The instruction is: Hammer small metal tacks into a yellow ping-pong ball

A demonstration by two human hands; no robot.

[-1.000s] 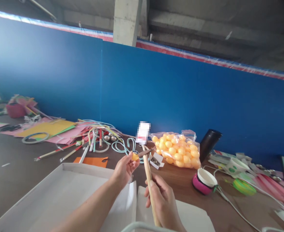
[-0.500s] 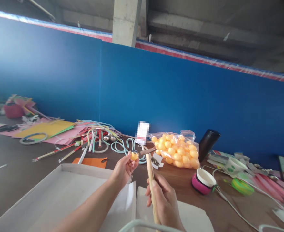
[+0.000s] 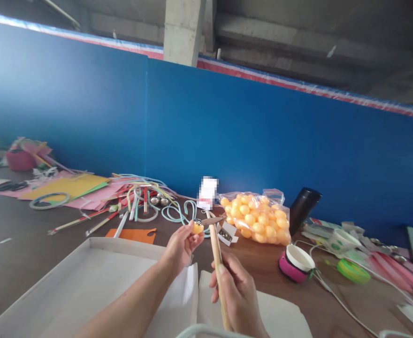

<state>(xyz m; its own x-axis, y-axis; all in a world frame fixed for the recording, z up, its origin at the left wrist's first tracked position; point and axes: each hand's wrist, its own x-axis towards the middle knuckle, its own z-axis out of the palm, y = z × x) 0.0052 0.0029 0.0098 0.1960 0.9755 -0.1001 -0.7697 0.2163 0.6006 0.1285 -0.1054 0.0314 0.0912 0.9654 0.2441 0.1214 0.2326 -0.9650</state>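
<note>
Between the fingertips of my left hand is an orange ball with a shiny silver rounded top. Whether that top is a separate steel ball or part of it, I cannot tell. My right hand is wrapped round the light wooden handle of a hammer, held upright. The narrow metal head points left, its tip at the silver top and apparently touching it. Just right of the hammer head, a small open white box holds small metal pieces.
A clear bag of orange balls lies behind my right hand. To the right stand a black bottle and a pink-and-white cup. A shallow white tray lies under my left arm. Tubes, coloured paper and silver balls spread leftward.
The hammer has shifted slightly left, and its head now meets the silver top where a small gap was before. My left hand has moved slightly right with the ball.
</note>
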